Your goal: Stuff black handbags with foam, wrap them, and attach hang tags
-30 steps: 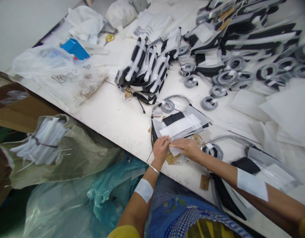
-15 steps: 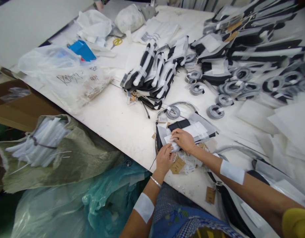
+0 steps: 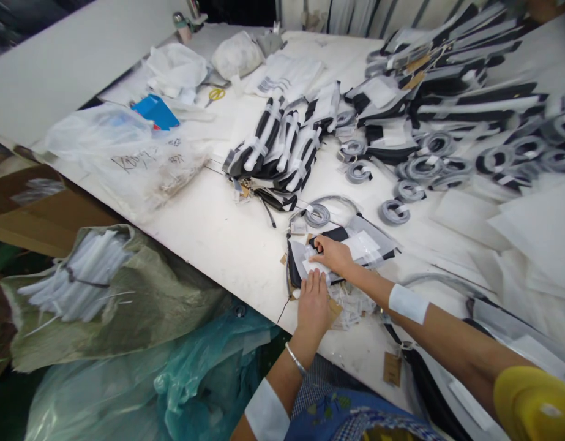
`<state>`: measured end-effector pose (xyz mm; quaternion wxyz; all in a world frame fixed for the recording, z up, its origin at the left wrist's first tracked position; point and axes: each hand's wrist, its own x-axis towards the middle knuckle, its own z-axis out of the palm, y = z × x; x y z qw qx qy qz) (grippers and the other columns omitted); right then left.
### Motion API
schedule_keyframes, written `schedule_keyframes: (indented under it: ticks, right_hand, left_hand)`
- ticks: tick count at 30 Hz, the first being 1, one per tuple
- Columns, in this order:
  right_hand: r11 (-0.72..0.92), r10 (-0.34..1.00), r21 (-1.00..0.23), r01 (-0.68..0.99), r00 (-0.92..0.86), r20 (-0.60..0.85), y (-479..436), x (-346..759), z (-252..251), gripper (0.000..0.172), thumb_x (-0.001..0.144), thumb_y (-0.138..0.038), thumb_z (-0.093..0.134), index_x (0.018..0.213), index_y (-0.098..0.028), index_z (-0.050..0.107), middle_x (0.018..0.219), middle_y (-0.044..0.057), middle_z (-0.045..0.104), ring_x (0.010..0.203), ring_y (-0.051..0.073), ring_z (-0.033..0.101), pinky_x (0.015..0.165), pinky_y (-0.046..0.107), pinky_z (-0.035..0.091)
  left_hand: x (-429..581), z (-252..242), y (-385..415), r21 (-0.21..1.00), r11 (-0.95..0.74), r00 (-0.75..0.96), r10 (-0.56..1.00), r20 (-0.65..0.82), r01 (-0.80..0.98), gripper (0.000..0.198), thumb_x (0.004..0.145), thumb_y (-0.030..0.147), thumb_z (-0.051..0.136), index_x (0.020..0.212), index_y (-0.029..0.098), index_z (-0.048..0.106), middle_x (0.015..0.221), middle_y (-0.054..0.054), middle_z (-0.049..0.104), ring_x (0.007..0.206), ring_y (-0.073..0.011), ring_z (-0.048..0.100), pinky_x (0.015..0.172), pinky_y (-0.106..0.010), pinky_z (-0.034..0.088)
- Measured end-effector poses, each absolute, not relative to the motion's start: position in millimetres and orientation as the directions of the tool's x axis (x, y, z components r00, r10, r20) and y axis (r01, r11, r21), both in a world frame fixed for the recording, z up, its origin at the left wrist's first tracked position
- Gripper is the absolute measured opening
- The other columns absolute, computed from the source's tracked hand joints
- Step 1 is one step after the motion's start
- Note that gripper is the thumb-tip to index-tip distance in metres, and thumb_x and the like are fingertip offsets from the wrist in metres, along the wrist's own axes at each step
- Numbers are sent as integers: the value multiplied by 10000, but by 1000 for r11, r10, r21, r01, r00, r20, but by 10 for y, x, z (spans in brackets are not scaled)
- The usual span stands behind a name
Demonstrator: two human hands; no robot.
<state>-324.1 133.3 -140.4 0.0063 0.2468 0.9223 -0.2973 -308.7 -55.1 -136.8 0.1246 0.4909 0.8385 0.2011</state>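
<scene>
A black handbag (image 3: pixel 297 269) lies near the front edge of the table, with translucent grey wrapping (image 3: pixel 362 226) about it. White wrapping paper (image 3: pixel 313 267) covers part of its face. My left hand (image 3: pixel 314 303) rests flat, fingers stretched out over the lower edge of that paper. Just above it, my right hand (image 3: pixel 333 254) is closed, thumb and curled fingers pinching at the paper; the exact grip is partly hidden. Brown cardboard tags (image 3: pixel 335 313) and clear plastic bits lie under and beside my left hand.
Wrapped black bags (image 3: pixel 277 144) are stacked beyond my hands. Several grey-wrapped strap coils (image 3: pixel 395 212) lie to the right, near loose white sheets (image 3: pixel 539 239). Yellow scissors (image 3: pixel 215 94) lie at the back. Left of the table are a sack of white tubes (image 3: pixel 80 275) and a cardboard box (image 3: pixel 57 214).
My left hand has flattened, going from bent fingers at the paper's edge to stretched ones. My right hand has curled its fingers and shifted slightly left. The view has tilted up slightly.
</scene>
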Motion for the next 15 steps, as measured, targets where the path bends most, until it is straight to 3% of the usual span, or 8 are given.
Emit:
schedule_keyframes:
  ticks: [6, 9, 12, 15]
  right_hand:
    - [646, 496, -599, 473, -857, -141, 1322, -3278, -1372, 188, 798, -325, 749, 834, -205, 610, 738, -8, 671, 652, 152, 601, 556, 240, 359]
    - [605, 503, -677, 418, -860, -81, 1303, -3252, -1310, 135, 843, -244, 690, 957, -188, 647, 887, 38, 712, 744, 167, 639, 667, 260, 461]
    - [559, 513, -761, 330, -858, 4, 1261, -2991, -1191, 273, 896, -195, 607, 1167, -171, 624, 1127, 98, 694, 837, 168, 662, 797, 297, 515]
    - [517, 551, -805, 292, -833, 51, 1165, -2330, -1049, 297, 922, -214, 576, 1214, -196, 629, 1146, 90, 702, 853, 174, 675, 845, 319, 537]
  left_hand:
    - [-3154, -1243, -472, 386, 453, -463, 883, -73, 804, 716, 729, 95, 574, 1426, 33, 421, 1461, -247, 487, 1347, -354, 477, 1115, -482, 420]
    - [-3183, -1218, -436, 336, 458, -463, 884, -70, 823, 734, 708, 114, 587, 1419, 44, 423, 1426, -241, 520, 1329, -345, 493, 1099, -469, 430]
    - [-3215, -1248, -432, 288, 456, -460, 886, -57, 842, 735, 701, 114, 578, 1417, 62, 419, 1419, -236, 529, 1328, -346, 499, 1077, -476, 444]
    - [-3228, -1252, -470, 269, 419, -423, 905, -47, 867, 705, 709, 115, 573, 1399, 74, 435, 1391, -233, 559, 1310, -340, 524, 1059, -461, 461]
